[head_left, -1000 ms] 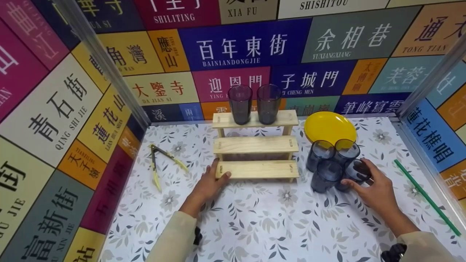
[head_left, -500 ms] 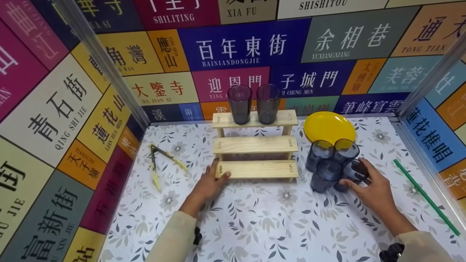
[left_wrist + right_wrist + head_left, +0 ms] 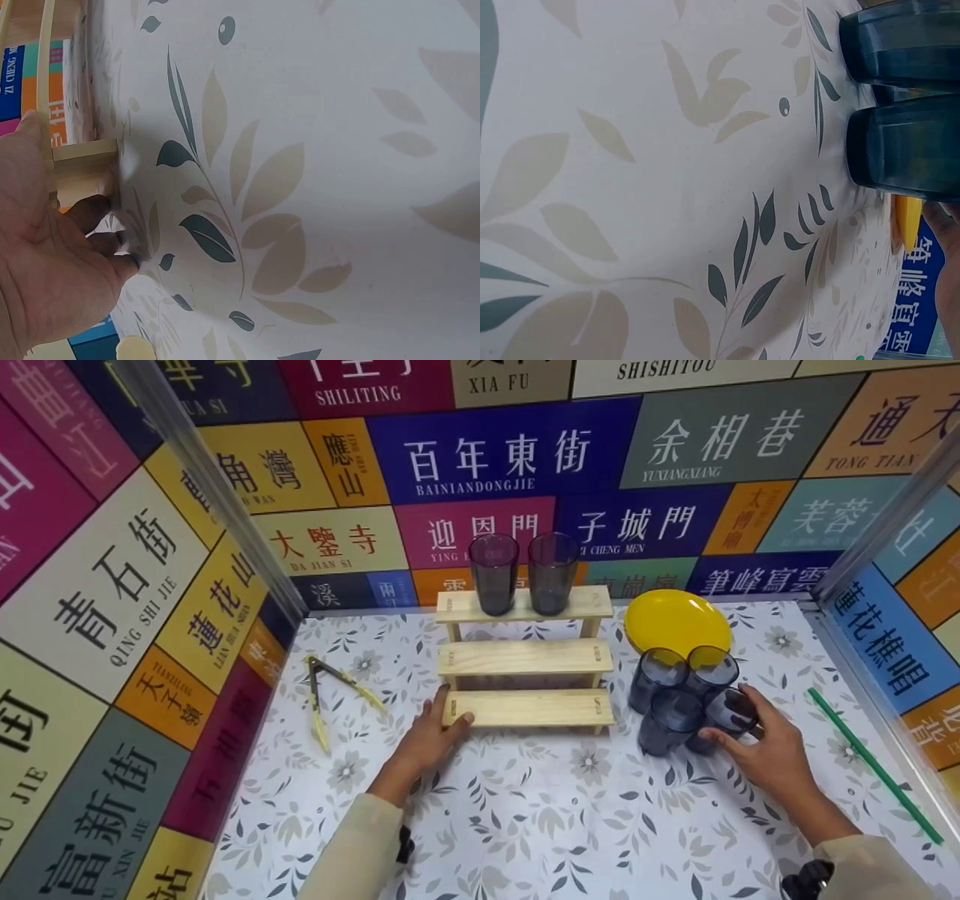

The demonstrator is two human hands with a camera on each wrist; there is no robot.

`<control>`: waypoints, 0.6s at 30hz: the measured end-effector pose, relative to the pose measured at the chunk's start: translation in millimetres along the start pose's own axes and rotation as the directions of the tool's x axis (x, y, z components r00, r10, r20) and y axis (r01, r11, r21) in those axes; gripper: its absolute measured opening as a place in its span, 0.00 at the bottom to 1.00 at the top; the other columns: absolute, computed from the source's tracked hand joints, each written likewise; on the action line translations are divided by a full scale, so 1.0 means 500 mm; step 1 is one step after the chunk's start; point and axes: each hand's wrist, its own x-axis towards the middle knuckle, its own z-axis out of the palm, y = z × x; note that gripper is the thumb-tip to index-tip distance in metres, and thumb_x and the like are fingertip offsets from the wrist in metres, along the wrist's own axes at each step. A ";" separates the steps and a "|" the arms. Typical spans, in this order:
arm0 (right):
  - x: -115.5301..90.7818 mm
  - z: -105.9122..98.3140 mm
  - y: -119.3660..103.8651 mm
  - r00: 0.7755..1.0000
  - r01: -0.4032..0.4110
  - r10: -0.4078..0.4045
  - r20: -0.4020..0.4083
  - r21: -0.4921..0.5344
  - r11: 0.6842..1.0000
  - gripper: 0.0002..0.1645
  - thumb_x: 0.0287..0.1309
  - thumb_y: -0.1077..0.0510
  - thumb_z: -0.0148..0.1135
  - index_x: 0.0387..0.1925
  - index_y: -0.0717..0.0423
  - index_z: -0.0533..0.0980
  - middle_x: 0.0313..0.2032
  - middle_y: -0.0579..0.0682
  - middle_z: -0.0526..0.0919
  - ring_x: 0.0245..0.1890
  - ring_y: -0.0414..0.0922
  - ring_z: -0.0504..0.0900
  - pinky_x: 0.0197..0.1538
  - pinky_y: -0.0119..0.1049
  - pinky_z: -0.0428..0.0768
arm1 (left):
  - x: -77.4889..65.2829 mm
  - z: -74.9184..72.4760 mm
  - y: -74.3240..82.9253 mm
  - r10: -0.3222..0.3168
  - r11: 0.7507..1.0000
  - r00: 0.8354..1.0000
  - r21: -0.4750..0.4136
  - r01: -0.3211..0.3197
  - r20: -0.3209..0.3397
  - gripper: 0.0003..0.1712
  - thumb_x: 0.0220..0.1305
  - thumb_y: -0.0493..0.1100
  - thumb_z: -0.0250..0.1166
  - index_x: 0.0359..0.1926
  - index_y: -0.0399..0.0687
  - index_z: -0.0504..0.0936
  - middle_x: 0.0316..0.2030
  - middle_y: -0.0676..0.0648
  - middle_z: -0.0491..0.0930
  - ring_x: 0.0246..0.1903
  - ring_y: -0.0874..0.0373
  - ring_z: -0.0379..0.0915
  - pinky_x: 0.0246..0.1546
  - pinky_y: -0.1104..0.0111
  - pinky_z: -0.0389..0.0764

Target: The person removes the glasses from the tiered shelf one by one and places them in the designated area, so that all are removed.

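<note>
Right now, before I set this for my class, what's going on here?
A person's right hand grips one dark glass, which sits close beside three other glasses in front of a yellow plate. The left hand rests on the left end of the lowest step of a wooden rack. Two more glasses stand on its top step. Tongs lie to the left, a green stick to the right.

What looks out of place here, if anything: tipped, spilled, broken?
Nothing stands out. The rack looks level and whole, the two cups on its top shelf stand upright, and no spill shows. Among the four cups at right, the right hand partly hides one, so I can't check all of it.
</note>
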 end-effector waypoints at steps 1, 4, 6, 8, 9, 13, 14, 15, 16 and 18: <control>0.001 -0.004 -0.001 1.000 -0.004 0.004 0.009 -0.002 1.000 0.63 0.62 0.42 0.84 0.88 0.53 0.58 0.73 0.71 0.76 0.70 0.72 0.78 0.56 0.05 0.66 | 0.000 0.000 0.000 0.001 1.000 1.000 -0.001 -0.001 0.000 0.53 0.82 0.73 0.54 0.92 0.58 0.43 0.87 0.26 0.47 0.84 0.19 0.48 0.81 0.28 0.58; 0.006 -0.015 -0.004 1.000 -0.012 0.012 0.023 0.008 1.000 0.63 0.63 0.41 0.83 0.89 0.47 0.57 0.75 0.66 0.76 0.72 0.62 0.78 0.59 0.06 0.68 | -0.001 -0.001 0.000 0.003 1.000 1.000 -0.005 -0.003 -0.001 0.54 0.82 0.74 0.53 0.92 0.58 0.42 0.87 0.27 0.47 0.84 0.20 0.48 0.81 0.29 0.58; 0.011 -0.022 -0.005 1.000 0.000 -0.001 0.013 0.037 0.999 0.62 0.64 0.44 0.83 0.89 0.46 0.57 0.75 0.64 0.77 0.73 0.46 0.79 0.61 0.07 0.70 | -0.002 0.000 0.000 -0.006 1.000 1.000 -0.006 0.006 0.002 0.54 0.81 0.75 0.53 0.92 0.59 0.42 0.88 0.27 0.46 0.84 0.21 0.47 0.81 0.29 0.57; 0.018 -0.029 -0.006 1.000 0.019 -0.018 -0.007 0.079 0.997 0.60 0.64 0.47 0.83 0.88 0.47 0.59 0.74 0.63 0.78 0.69 0.28 0.77 0.59 0.05 0.67 | -0.002 0.000 -0.001 -0.011 1.000 1.000 -0.004 0.011 0.004 0.54 0.82 0.75 0.52 0.92 0.59 0.42 0.88 0.28 0.45 0.85 0.22 0.47 0.82 0.29 0.56; 0.022 -0.033 -0.006 0.999 0.029 -0.027 -0.018 0.100 0.995 0.59 0.65 0.49 0.83 0.88 0.48 0.60 0.74 0.64 0.78 0.67 0.22 0.75 0.59 0.05 0.68 | -0.002 0.001 -0.001 -0.016 1.000 1.000 -0.006 0.016 0.007 0.54 0.81 0.76 0.52 0.92 0.60 0.41 0.88 0.29 0.45 0.85 0.22 0.46 0.82 0.30 0.56; 0.043 -0.055 -0.022 0.997 0.059 -0.051 -0.060 0.138 0.989 0.57 0.65 0.53 0.82 0.87 0.49 0.61 0.74 0.65 0.78 0.64 0.14 0.71 0.60 0.07 0.71 | -0.002 0.001 0.000 -0.028 1.000 1.000 -0.004 0.028 0.012 0.54 0.81 0.76 0.52 0.92 0.61 0.41 0.88 0.29 0.45 0.85 0.22 0.45 0.82 0.30 0.55; 0.051 -0.060 -0.028 0.996 0.065 -0.056 -0.068 0.136 0.989 0.57 0.66 0.53 0.82 0.87 0.47 0.61 0.74 0.65 0.78 0.64 0.14 0.71 0.60 0.08 0.71 | -0.001 0.002 -0.001 -0.028 1.000 1.000 -0.003 0.028 0.011 0.54 0.81 0.76 0.52 0.92 0.61 0.41 0.88 0.29 0.45 0.85 0.22 0.45 0.82 0.29 0.55; 0.059 -0.066 -0.034 0.995 0.069 -0.059 -0.077 0.136 0.988 0.56 0.66 0.54 0.82 0.87 0.46 0.61 0.75 0.64 0.78 0.65 0.15 0.71 0.61 0.08 0.71 | -0.001 0.003 -0.001 -0.029 1.000 1.000 -0.002 0.029 0.011 0.54 0.81 0.76 0.52 0.92 0.60 0.41 0.88 0.29 0.45 0.85 0.22 0.46 0.82 0.29 0.55; 0.068 -0.072 -0.043 0.994 0.077 -0.066 -0.087 0.132 0.988 0.56 0.65 0.54 0.82 0.87 0.45 0.61 0.75 0.63 0.78 0.65 0.15 0.71 0.61 0.08 0.71 | -0.001 0.004 -0.001 -0.029 1.000 1.000 -0.001 0.029 0.010 0.54 0.81 0.76 0.52 0.92 0.60 0.41 0.88 0.29 0.45 0.85 0.21 0.46 0.82 0.29 0.56; 0.089 -0.082 -0.059 0.991 0.096 -0.083 -0.107 0.121 0.988 0.56 0.64 0.54 0.83 0.87 0.43 0.63 0.75 0.62 0.79 0.65 0.16 0.71 0.61 0.08 0.71 | 0.000 0.006 -0.002 -0.029 1.000 1.000 0.002 0.029 0.009 0.54 0.81 0.76 0.52 0.92 0.60 0.42 0.88 0.28 0.45 0.85 0.21 0.46 0.82 0.29 0.56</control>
